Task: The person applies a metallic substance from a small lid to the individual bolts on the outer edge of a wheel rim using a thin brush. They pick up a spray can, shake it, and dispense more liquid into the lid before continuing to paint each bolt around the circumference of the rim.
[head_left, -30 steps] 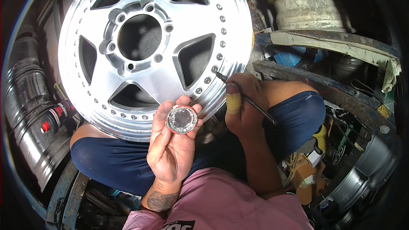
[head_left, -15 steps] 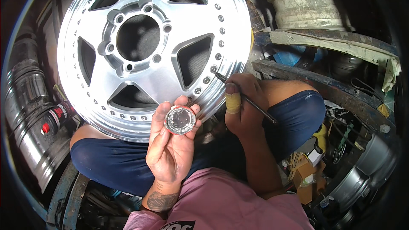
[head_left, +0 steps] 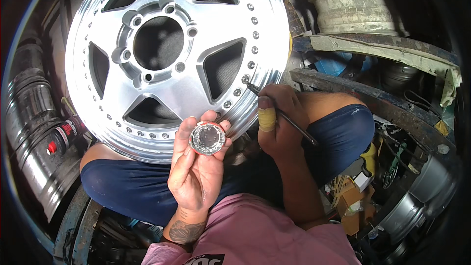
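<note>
A polished silver five-spoke wheel rim [head_left: 171, 84] with small dark bolts round its edge fills the upper middle, tilted in front of my knees. In my left hand [head_left: 197, 172] sits a small round tin or cap [head_left: 207, 138], red at the rim, with dark residue inside; its open face is turned up. My right hand [head_left: 280, 118], with yellow tape round one finger, grips a thin dark paintbrush [head_left: 300, 130] like a pen. The brush tip is at a bolt [head_left: 246, 79] on the rim's right side.
A dark bottle [head_left: 64, 137] with a red cap lies at the left beside a shiny metal cylinder [head_left: 29, 98]. Worn wheel rims [head_left: 346, 5] stand at the upper right, behind metal bars [head_left: 363, 93]. Cardboard boxes [head_left: 349, 201] and a grey rim [head_left: 417, 206] are at the lower right.
Almost nothing differs. The wheel rim has shifted very slightly left; both hands keep their holds, and the brush tip stays at the same bolt.
</note>
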Demonstrator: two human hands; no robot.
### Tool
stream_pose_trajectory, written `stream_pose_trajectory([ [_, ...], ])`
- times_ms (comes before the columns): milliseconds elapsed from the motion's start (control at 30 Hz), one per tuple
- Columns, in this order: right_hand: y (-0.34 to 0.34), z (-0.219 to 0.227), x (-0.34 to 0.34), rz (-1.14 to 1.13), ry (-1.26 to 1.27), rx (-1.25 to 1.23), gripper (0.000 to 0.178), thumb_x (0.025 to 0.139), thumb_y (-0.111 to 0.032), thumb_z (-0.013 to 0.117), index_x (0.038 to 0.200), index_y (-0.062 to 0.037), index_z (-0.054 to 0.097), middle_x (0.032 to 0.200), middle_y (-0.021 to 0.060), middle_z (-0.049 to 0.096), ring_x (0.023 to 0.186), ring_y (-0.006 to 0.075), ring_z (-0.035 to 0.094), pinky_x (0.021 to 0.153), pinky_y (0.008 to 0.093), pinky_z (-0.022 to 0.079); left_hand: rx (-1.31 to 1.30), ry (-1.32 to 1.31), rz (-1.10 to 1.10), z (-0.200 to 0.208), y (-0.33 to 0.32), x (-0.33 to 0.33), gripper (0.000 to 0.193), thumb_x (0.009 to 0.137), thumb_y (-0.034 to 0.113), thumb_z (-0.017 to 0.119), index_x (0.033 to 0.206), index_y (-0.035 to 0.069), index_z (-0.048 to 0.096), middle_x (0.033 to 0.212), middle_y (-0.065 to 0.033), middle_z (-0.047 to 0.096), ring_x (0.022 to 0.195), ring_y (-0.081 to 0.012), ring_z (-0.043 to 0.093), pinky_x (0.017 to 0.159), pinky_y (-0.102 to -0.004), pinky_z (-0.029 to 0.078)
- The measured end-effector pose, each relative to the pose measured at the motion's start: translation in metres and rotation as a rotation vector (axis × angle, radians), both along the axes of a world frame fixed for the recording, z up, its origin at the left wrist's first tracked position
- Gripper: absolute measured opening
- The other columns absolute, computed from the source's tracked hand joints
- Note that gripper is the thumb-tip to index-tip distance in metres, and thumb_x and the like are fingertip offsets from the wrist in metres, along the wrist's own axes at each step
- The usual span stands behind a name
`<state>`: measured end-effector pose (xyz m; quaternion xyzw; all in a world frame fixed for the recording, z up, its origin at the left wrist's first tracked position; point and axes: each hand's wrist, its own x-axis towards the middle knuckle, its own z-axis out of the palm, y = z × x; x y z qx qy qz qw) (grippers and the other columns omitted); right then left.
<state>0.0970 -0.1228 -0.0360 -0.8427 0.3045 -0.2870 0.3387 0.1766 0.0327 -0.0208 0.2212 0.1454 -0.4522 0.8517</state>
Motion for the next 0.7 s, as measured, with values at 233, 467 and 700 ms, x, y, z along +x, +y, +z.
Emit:
stream_pose_trajectory([
  [233, -0.0002, 0.0009, -0.0009, 0.001, 0.008, -0.008, 0.006, 0.088, -0.008, 0.061, 0.089, -0.0023, 0.058, 0.078, 0.0145, 0.06, 0.067, 0.0303, 0.063, 0.059, 0.0351, 0.051, -0.008, 0.007, 0.007, 0.0006, -0.0002, 0.0, 0.042, 0.095, 0.011, 0.043, 0.137, 0.008, 0.044, 0.142, -0.0212, 0.038, 0.126, -0.0391, 0.042, 0.101, -0.0493, 0.044],
  [467, -0.0008, 0.0021, 0.0007, 0.017, 0.004, -0.028, 0.006, 0.088, -0.008, 0.061, 0.09, -0.0022, 0.058, 0.078, 0.0142, 0.06, 0.066, 0.03, 0.064, 0.058, 0.0348, 0.051, -0.008, 0.003, 0.0, 0.0002, 0.0003, 0.0002, 0.042, 0.095, 0.011, 0.042, 0.138, 0.008, 0.043, 0.142, -0.021, 0.038, 0.126, -0.039, 0.041, 0.101, -0.0493, 0.044],
  [700, -0.0004, 0.0002, 0.0002, 0.01, 0.008, -0.03, 0.007, 0.089, -0.008, 0.061, 0.09, -0.0025, 0.058, 0.079, 0.0138, 0.061, 0.067, 0.0293, 0.064, 0.058, 0.0346, 0.051, -0.015, 0.0, -0.003, -0.0001, -0.0004, 0.0005, 0.043, 0.096, 0.011, 0.042, 0.138, 0.008, 0.043, 0.143, -0.021, 0.037, 0.127, -0.039, 0.041, 0.101, -0.0491, 0.044],
])
